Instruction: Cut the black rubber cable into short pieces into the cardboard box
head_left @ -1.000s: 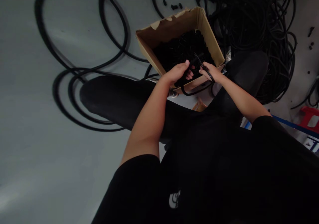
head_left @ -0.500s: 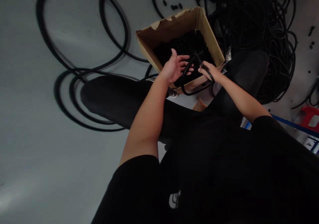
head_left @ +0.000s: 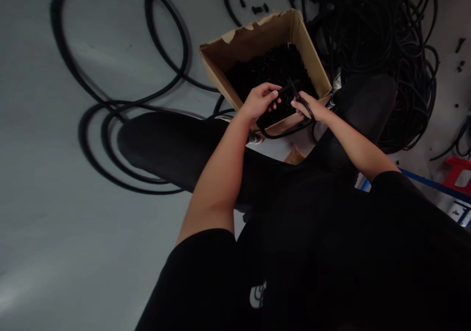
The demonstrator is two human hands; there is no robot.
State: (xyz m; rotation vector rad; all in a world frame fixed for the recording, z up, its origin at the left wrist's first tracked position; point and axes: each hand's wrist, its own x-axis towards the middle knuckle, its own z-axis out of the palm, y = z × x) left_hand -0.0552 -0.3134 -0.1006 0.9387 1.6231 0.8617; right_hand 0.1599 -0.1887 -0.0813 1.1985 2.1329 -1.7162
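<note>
My left hand [head_left: 262,100] is closed on a black hose [head_left: 284,90] over the cardboard box [head_left: 246,41], with the free end pointing at my right hand. My right hand [head_left: 307,106] grips a pair of scissors [head_left: 294,86], whose blades are at the hose end. Whether the blades touch the hose is too dark to tell. From my left hand the hose loops down past the box's near edge. Many short black pieces [head_left: 270,63] fill the bottom of the box, which stands between my legs.
Loose hose loops [head_left: 184,41] lie on the grey floor to the left, some beside my knee. A large tangled pile of black hose [head_left: 368,31] is at the right. Several short pieces [head_left: 256,10] are scattered beyond the box. A red object [head_left: 456,176] stands at far right.
My left hand was spread beside the hose; now its fingers have closed around it. The hose loop has shifted lower. My right hand has stayed nearly in place with the scissors.
</note>
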